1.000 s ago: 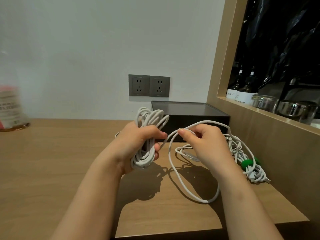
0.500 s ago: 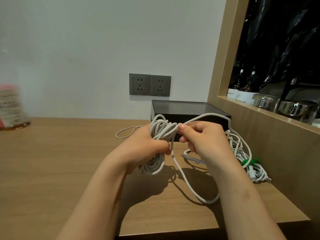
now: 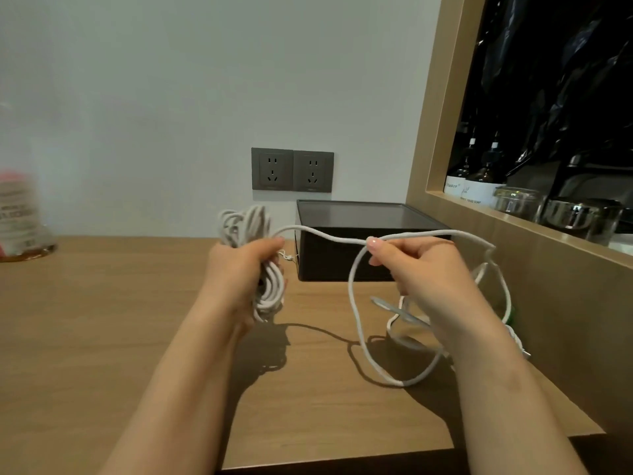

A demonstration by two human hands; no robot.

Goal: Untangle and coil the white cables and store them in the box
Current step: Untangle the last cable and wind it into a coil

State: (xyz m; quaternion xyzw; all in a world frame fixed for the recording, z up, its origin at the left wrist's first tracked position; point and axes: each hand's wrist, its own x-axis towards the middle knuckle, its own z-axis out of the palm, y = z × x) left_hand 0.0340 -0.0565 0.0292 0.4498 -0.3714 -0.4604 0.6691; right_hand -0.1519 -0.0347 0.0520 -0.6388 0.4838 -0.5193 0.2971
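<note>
1. The left hand [image 3: 239, 269] is curled round a coil [image 3: 272, 296] of white cable, with the thumb laid across its top. Loops stick out of the fist at 12 o'clock and hang from it at 5 o'clock, clear of the table [image 3: 102, 320].
2. A single strand [image 3: 325, 235] leaves the fist toward 3 o'clock and crosses the gap to the right hand [image 3: 421, 269], which is held at about the same height.
3. The right hand pinches the strand between thumb and forefinger, with the other fingers curled beneath.
4. From the pinch a loop [image 3: 356, 320] drops toward 6 o'clock, touches the table at its lowest point and rises behind the right wrist. Another run carries on toward 3 o'clock.
5. That run ends in a tangle [image 3: 493, 265] at 3 to 4 o'clock of the right hand, close against the wooden panel [image 3: 565, 303] and partly hidden by the wrist. A green tie [image 3: 511, 317] shows in it.
6. The box [image 3: 329, 265] is black and stands on the table against the wall, at 12 o'clock of the gap between the hands, just behind the strand. Its top looks dark and flat; it cannot be told whether that is a lid.
7. Two grey sockets [image 3: 292, 170] sit on the wall at 12 o'clock above the box.
8. A blurred container [image 3: 20, 217] stands far off at 9 o'clock.
9. Bottles [image 3: 479, 180] and jars [image 3: 517, 204] stand in the niche at 2 o'clock.
</note>
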